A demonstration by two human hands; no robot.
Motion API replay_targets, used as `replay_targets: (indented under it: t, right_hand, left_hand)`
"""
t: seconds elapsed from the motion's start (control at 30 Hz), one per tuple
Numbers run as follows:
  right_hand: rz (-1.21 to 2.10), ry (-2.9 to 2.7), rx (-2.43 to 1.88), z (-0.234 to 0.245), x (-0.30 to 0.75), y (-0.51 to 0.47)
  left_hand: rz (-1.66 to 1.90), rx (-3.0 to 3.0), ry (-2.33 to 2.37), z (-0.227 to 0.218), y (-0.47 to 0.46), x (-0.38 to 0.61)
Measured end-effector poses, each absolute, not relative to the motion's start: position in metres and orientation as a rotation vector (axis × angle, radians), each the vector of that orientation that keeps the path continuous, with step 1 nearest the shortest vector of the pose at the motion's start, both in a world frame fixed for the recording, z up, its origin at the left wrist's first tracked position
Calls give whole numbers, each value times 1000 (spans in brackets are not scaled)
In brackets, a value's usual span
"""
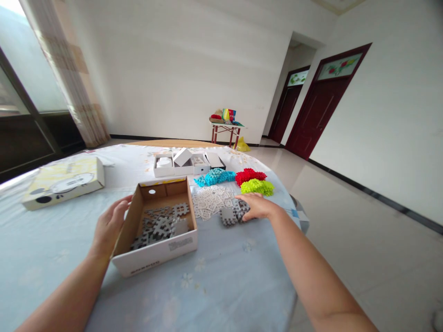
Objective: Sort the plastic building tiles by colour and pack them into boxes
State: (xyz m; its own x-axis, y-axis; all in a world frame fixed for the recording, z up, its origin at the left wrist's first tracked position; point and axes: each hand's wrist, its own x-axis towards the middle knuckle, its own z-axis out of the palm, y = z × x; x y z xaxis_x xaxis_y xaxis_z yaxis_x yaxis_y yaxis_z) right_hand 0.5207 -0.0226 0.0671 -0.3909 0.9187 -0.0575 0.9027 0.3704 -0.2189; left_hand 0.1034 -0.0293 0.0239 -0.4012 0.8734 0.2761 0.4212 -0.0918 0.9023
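Observation:
A cardboard box [157, 252] stands on the table with several grey interlocking plastic pieces [161, 227] inside. My left hand [110, 225] rests against the box's left wall, fingers curved along it. To the right, my right hand [254, 206] lies over a small pile of grey pieces [231, 215] on the cloth, fingers bent down onto them. A pile of white pieces [212, 201] lies between the box and that hand. Beyond are turquoise pieces [215, 176], red pieces [249, 175] and lime green pieces [257, 186].
The table carries a pale blue flowered cloth [214, 286]; its right edge drops to a tiled floor. A flat yellow box [64, 181] lies at far left, small white boxes [183, 163] at the back. A small red-legged table [226, 129] stands by the far wall.

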Motion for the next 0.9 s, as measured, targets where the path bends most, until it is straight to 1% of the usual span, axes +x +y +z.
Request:
replay_targets:
  t: [0.3, 0.47, 0.6, 0.77, 0.9]
  right_hand:
    - [264, -2514, -1655, 76, 514, -26]
    - [219, -2325, -1366, 101, 478, -29]
    - [265, -2368, -1118, 115, 419, -27]
    - [280, -2392, -982, 107, 359, -15]
    - [271, -2339, -987, 100, 360, -14]
  left_hand:
    - [1512, 1423, 1746, 22, -28, 103]
    - [1516, 1468, 1718, 19, -28, 102]
    - [1536, 1456, 1711, 18, -28, 103]
    - [1565, 1453, 1692, 18, -29, 104]
    - [1554, 1464, 1695, 17, -30, 104]
